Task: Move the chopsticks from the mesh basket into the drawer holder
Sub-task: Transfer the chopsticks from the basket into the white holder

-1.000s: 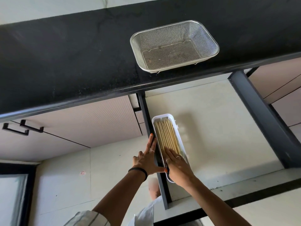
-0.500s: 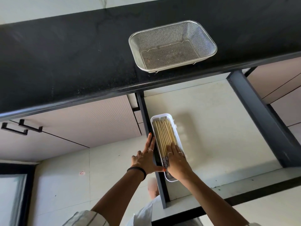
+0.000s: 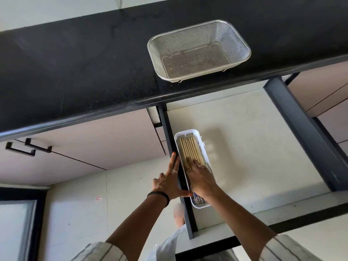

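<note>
The steel mesh basket [image 3: 243, 40] stands on the black counter with nothing in it. Below it, in the open drawer, a long white holder [image 3: 188, 133] lies against the left wall, filled with several pale wooden chopsticks [image 3: 189, 150] lying side by side. My right hand [image 3: 201, 178] rests flat on the near part of the chopsticks, fingers spread, pressing them down. My left hand [image 3: 167, 182] lies flat with its fingers along the dark left drawer wall beside the holder, thumb touching the wall. The near ends of the chopsticks are hidden under my right hand.
The black counter [image 3: 75, 72] runs across the top. The drawer [image 3: 244, 147] has a cream floor with dark side walls [image 3: 305, 136]. Cabinet fronts with black handles [image 3: 28, 148] are at the left. Floor tiles show below.
My right hand slid forward along the holder and now lies further up on the chopsticks. My left hand stayed on the drawer wall.
</note>
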